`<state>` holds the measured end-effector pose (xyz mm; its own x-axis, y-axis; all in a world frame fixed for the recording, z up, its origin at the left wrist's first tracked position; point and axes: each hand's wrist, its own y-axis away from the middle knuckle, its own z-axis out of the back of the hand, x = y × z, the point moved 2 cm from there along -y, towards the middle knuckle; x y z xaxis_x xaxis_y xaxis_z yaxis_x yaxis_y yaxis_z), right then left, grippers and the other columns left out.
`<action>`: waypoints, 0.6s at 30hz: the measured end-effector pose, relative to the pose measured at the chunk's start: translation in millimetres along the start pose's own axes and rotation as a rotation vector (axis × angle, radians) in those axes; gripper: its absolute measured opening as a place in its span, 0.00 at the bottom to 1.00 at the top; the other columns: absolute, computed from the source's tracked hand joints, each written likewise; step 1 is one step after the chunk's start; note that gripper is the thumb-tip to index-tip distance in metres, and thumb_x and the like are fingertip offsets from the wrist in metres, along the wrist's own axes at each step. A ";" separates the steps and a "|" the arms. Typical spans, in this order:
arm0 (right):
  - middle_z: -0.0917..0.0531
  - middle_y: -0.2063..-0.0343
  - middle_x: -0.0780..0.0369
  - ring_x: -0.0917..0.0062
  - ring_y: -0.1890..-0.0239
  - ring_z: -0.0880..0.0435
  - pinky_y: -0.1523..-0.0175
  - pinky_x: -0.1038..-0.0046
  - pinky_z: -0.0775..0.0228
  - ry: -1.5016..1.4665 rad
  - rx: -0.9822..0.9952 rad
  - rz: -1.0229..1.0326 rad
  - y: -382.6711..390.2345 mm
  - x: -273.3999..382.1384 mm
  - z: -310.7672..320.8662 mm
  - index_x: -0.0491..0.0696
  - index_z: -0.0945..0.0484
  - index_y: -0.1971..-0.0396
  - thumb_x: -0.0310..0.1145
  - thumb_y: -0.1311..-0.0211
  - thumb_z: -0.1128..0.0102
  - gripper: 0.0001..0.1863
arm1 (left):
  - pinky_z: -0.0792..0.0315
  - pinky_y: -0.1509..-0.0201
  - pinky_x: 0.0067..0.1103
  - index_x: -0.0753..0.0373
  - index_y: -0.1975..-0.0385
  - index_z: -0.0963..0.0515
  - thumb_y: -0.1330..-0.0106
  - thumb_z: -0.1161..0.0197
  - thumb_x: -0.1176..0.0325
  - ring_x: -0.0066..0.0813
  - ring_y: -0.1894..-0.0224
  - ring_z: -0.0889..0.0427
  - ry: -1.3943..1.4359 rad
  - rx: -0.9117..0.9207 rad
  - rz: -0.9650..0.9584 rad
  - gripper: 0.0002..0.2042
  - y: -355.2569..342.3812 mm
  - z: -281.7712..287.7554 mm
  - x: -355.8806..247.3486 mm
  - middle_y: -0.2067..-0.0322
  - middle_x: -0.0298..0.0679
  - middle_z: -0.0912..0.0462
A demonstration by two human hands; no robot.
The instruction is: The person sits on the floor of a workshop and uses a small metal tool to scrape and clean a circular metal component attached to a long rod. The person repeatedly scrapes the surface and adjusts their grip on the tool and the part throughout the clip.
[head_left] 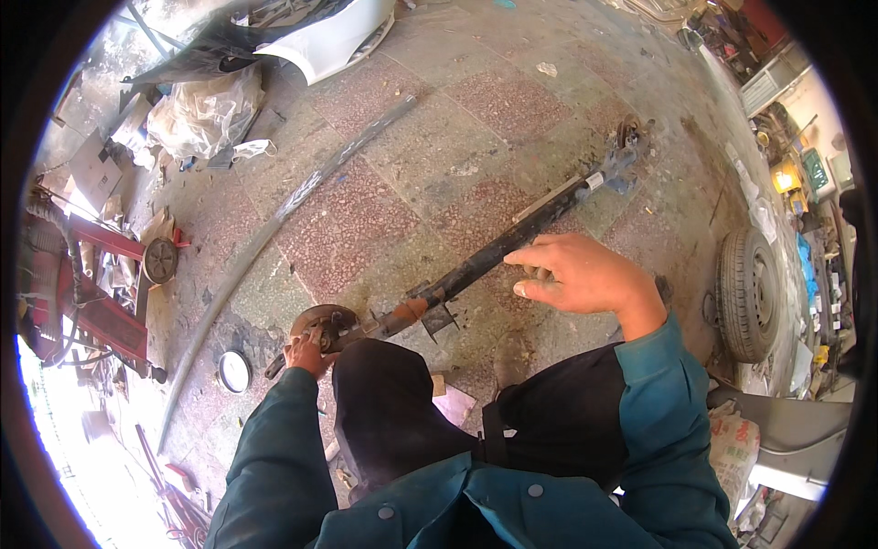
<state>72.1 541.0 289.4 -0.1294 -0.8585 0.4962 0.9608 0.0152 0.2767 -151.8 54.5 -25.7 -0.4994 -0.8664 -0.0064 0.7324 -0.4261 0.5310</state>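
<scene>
A long black axle beam [476, 267] with rusty patches lies slantwise on the floor in front of my knees. At its near left end is a round, rusty brown wheel hub [322, 318]. My left hand [307, 355] grips this hub end, its fingers bent over the metal and partly hidden. Above the floor, just to the near side of the beam's middle, my right hand [581, 276] hovers with bent fingers and the thumb apart, holding nothing. The beam's far right end carries another bulky metal fitting [626, 146].
Left of the axle stretches a long grey pipe [265, 233]. A red floor jack [105, 284] stands at the left, near a white-rimmed ring [235, 372]. To the right a tyre [748, 295] stands upright. A white car body panel [329, 46] lies at the far left.
</scene>
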 end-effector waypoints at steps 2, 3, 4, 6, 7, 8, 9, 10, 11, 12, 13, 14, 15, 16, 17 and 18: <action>0.09 0.47 0.51 0.52 0.52 0.11 0.42 0.53 0.18 0.007 0.000 0.008 -0.5 0.0 -0.3 0.48 0.13 0.33 0.49 0.23 0.28 0.27 | 0.30 0.25 0.52 0.47 0.16 0.34 0.34 0.22 0.36 0.52 0.26 0.20 -0.004 -0.007 -0.001 0.49 -0.9 -3.2 2.8 0.28 0.44 0.17; 0.09 0.47 0.51 0.51 0.51 0.11 0.41 0.53 0.18 0.014 0.002 0.011 -0.5 -0.6 -0.3 0.48 0.13 0.33 0.49 0.23 0.28 0.27 | 0.30 0.25 0.52 0.47 0.16 0.34 0.34 0.22 0.36 0.52 0.26 0.20 -0.010 -0.008 -0.003 0.49 -1.7 -4.4 3.1 0.28 0.44 0.17; 0.09 0.47 0.50 0.51 0.51 0.11 0.41 0.53 0.19 0.021 0.004 0.014 -0.6 -1.3 -0.4 0.48 0.13 0.33 0.48 0.23 0.28 0.27 | 0.30 0.25 0.52 0.47 0.16 0.34 0.34 0.22 0.36 0.52 0.26 0.20 -0.015 -0.009 -0.005 0.49 -2.8 -5.4 3.3 0.28 0.44 0.17; 0.09 0.47 0.50 0.49 0.49 0.11 0.40 0.52 0.19 0.033 -0.004 0.034 -1.2 -3.5 -2.3 0.48 0.13 0.34 0.48 0.23 0.28 0.27 | 0.30 0.25 0.51 0.47 0.15 0.34 0.34 0.21 0.37 0.52 0.26 0.20 -0.031 0.000 -0.001 0.49 -3.9 -6.0 3.2 0.28 0.44 0.17; 0.09 0.47 0.50 0.49 0.48 0.11 0.40 0.52 0.19 0.039 -0.008 0.044 -1.4 -3.9 -3.0 0.48 0.13 0.34 0.48 0.23 0.28 0.27 | 0.31 0.24 0.51 0.47 0.15 0.34 0.35 0.21 0.36 0.52 0.25 0.21 -0.025 -0.002 0.002 0.50 -4.6 -7.8 4.5 0.28 0.44 0.17; 0.09 0.47 0.50 0.49 0.47 0.11 0.39 0.52 0.19 0.034 -0.005 0.039 -1.3 -3.4 -2.9 0.48 0.13 0.34 0.48 0.23 0.28 0.27 | 0.32 0.24 0.50 0.48 0.15 0.34 0.35 0.21 0.34 0.52 0.25 0.22 -0.018 -0.004 0.005 0.51 -5.8 -10.4 6.3 0.28 0.44 0.17; 0.09 0.47 0.49 0.48 0.47 0.11 0.39 0.52 0.19 0.029 -0.002 0.033 -1.2 -2.4 -2.5 0.47 0.13 0.34 0.48 0.23 0.28 0.27 | 0.33 0.23 0.49 0.48 0.14 0.35 0.36 0.22 0.33 0.52 0.24 0.23 -0.011 -0.006 0.008 0.52 -6.2 -10.5 6.0 0.28 0.45 0.16; 0.09 0.47 0.49 0.48 0.46 0.11 0.39 0.52 0.19 0.024 0.001 0.027 -1.2 -1.3 -2.0 0.47 0.13 0.34 0.48 0.23 0.28 0.27 | 0.33 0.23 0.49 0.48 0.14 0.35 0.36 0.21 0.33 0.52 0.24 0.23 -0.009 -0.002 0.009 0.52 -5.9 -10.3 5.5 0.28 0.45 0.16; 0.09 0.47 0.49 0.48 0.46 0.11 0.39 0.52 0.19 0.018 0.011 0.012 -1.1 0.4 -1.0 0.47 0.13 0.34 0.48 0.24 0.28 0.27 | 0.33 0.23 0.49 0.48 0.14 0.35 0.36 0.21 0.33 0.52 0.24 0.23 -0.007 0.003 0.010 0.52 -5.3 -9.4 4.8 0.28 0.45 0.17; 0.09 0.47 0.49 0.48 0.46 0.11 0.39 0.52 0.19 0.013 0.021 -0.002 -1.3 3.1 0.5 0.47 0.13 0.34 0.48 0.24 0.28 0.27 | 0.33 0.23 0.49 0.48 0.14 0.35 0.36 0.21 0.34 0.52 0.23 0.23 -0.005 0.007 0.012 0.52 -4.3 -8.1 4.6 0.28 0.45 0.17; 0.09 0.47 0.49 0.48 0.46 0.11 0.39 0.52 0.19 0.007 0.031 -0.015 -1.5 4.4 1.1 0.47 0.13 0.34 0.48 0.24 0.28 0.27 | 0.34 0.23 0.49 0.48 0.14 0.35 0.36 0.21 0.34 0.52 0.23 0.23 0.000 0.011 0.016 0.52 -4.9 -9.0 6.2 0.27 0.45 0.17; 0.09 0.47 0.49 0.48 0.46 0.11 0.38 0.52 0.19 0.007 0.029 -0.012 -2.0 4.7 0.7 0.47 0.13 0.34 0.48 0.24 0.28 0.27 | 0.34 0.23 0.49 0.48 0.14 0.34 0.36 0.21 0.33 0.52 0.23 0.23 0.004 0.016 0.020 0.52 -6.0 -10.7 8.7 0.27 0.45 0.17; 0.09 0.47 0.49 0.48 0.46 0.11 0.38 0.52 0.19 0.009 0.026 -0.011 -1.8 4.5 0.8 0.47 0.13 0.34 0.48 0.24 0.28 0.27 | 0.34 0.23 0.49 0.48 0.14 0.34 0.36 0.21 0.33 0.52 0.23 0.23 0.010 0.019 0.022 0.52 -6.8 -10.4 8.2 0.27 0.44 0.17; 0.09 0.47 0.49 0.48 0.46 0.11 0.38 0.53 0.19 0.011 0.023 -0.010 -1.8 4.2 0.6 0.48 0.13 0.34 0.48 0.24 0.28 0.27 | 0.34 0.22 0.49 0.48 0.14 0.34 0.36 0.21 0.33 0.52 0.23 0.23 0.009 0.022 0.022 0.52 -6.7 -9.8 7.1 0.27 0.44 0.17; 0.09 0.47 0.49 0.48 0.46 0.11 0.39 0.53 0.18 0.018 0.017 -0.002 -1.7 3.5 -0.1 0.48 0.13 0.34 0.48 0.24 0.28 0.27 | 0.34 0.22 0.49 0.48 0.14 0.34 0.36 0.21 0.33 0.52 0.23 0.23 0.008 0.025 0.023 0.52 -6.0 -8.4 5.6 0.27 0.44 0.17; 0.09 0.46 0.49 0.49 0.47 0.11 0.39 0.53 0.18 0.025 0.012 0.005 -1.2 1.9 -1.0 0.48 0.13 0.34 0.48 0.23 0.28 0.27 | 0.34 0.22 0.49 0.48 0.14 0.34 0.36 0.21 0.33 0.52 0.23 0.22 0.008 0.029 0.023 0.52 -5.1 -6.4 3.2 0.26 0.44 0.17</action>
<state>71.0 538.8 289.1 -0.1181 -0.8710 0.4768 0.9585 0.0255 0.2839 -154.2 52.1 -33.8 -0.4788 -0.8779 -0.0004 0.7301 -0.3984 0.5552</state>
